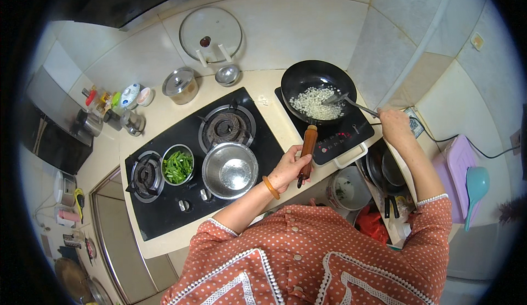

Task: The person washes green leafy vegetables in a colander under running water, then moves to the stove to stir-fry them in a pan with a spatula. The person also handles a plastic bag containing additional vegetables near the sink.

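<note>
My left hand (pixel 288 167) grips the brown wooden handle (pixel 309 144) of a black wok (pixel 302 72). The wok stands on an induction cooktop (pixel 358 136) with lit red indicators. Small pale diced pieces (pixel 308 102), of a food I cannot identify, lie spread over the wok's bottom. My right hand (pixel 394 125) is closed around the far end of a metal spatula (pixel 362 106), whose blade rests among the pieces.
Left of the wok, a gas hob (pixel 164 218) carries an uncovered metal pot (pixel 229 171) and a bowl of chopped greens (pixel 178 167). A lidded pot (pixel 180 86) and a ladle (pixel 227 75) stand behind. A black cord (pixel 442 140) runs right, near a lilac plastic board (pixel 457 173).
</note>
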`<state>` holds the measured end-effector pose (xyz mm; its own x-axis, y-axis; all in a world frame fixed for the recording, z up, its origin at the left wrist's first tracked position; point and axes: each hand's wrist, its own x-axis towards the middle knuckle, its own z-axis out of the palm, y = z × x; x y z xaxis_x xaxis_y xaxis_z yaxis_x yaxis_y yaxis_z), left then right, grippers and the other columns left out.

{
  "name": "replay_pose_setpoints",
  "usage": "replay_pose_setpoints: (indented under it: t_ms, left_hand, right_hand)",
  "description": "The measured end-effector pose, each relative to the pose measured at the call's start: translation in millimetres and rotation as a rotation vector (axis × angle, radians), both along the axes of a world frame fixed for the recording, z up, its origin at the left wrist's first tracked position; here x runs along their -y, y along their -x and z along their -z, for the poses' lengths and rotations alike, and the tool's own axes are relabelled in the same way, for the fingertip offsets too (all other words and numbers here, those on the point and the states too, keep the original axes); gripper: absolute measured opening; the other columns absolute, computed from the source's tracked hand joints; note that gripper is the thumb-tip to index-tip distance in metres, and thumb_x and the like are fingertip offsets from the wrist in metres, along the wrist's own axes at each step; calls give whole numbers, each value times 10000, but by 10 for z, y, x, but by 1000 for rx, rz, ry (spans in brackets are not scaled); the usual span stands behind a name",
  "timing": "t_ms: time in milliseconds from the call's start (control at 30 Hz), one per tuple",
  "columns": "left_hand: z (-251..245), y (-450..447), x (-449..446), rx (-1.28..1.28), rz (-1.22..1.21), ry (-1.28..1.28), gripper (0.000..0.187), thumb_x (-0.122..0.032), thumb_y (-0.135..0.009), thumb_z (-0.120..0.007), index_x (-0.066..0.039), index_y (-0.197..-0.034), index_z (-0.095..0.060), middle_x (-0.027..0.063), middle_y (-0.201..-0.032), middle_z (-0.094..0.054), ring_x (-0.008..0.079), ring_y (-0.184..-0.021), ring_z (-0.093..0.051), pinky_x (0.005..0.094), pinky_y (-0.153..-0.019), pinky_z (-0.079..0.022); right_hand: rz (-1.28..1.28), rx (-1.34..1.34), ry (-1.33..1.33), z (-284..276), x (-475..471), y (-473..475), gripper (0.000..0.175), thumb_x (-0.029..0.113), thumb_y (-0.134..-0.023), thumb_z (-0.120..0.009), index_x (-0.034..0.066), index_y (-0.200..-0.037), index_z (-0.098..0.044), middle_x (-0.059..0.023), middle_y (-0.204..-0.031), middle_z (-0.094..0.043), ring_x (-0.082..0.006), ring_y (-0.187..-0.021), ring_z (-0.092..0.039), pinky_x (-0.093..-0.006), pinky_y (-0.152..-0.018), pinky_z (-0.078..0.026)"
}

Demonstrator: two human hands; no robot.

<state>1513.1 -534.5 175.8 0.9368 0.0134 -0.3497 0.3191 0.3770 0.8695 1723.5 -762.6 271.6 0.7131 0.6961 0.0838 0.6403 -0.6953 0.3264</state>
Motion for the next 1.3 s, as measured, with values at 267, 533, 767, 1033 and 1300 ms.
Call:
replay_pose_setpoints:
  t_ms: [267, 533, 767, 1033, 1300]
  left_hand:
    - [69, -79, -473, 35, -105, -332, 485, -414, -981, -479, -62, -1310, -427, 79, -930, -597, 141, -680, -599, 256, -567, -502]
    - [-90, -1249, -2912, 62, -764, -528, 405, -391, -941, -510, -41, -1145, -531, 96, -863, -601, 206, -632, -625, 303, -501, -509]
    - [-177, -1981, -4331, 99, -1207, -464, 366, -355, -921, -522, -62, -1141, -524, 134, -803, -566, 261, -559, -582, 378, -473, -529]
    - [-261, -2393, -4496, -33, -1142, -153, 362, -292, -917, -556, 31, -1067, -490, 161, -746, -567, 244, -489, -557, 353, -453, -543]
    - [-157, -2479, -4712, 158, -1221, 112, 259, -191, -899, -573, 47, -978, -510, 147, -772, -564, 241, -518, -559, 297, -434, -526]
  right_hand:
    - [-47, -76, -94, -127, 85, 234, 146, 31, -763, -542, 26, -865, -646, -203, -767, -649, -362, -731, -657, -443, -631, -520]
    - [-53, -80, -139, 212, -79, 194, 323, 28, -763, -569, 41, -1074, -657, -164, -727, -649, -332, -691, -661, -432, -624, -520]
    - [34, -69, -103, 211, -46, 298, 344, 15, -706, -598, 19, -1048, -629, -162, -799, -644, -324, -751, -652, -400, -639, -526]
    - [118, -92, -148, 167, 78, 270, 228, 177, -794, -643, 44, -979, -642, -159, -810, -621, -317, -758, -639, -412, -629, -514]
    - [191, -107, -131, 163, 56, 309, 304, 55, -781, -576, 48, -1080, -634, -148, -863, -623, -294, -760, -649, -387, -637, -535]
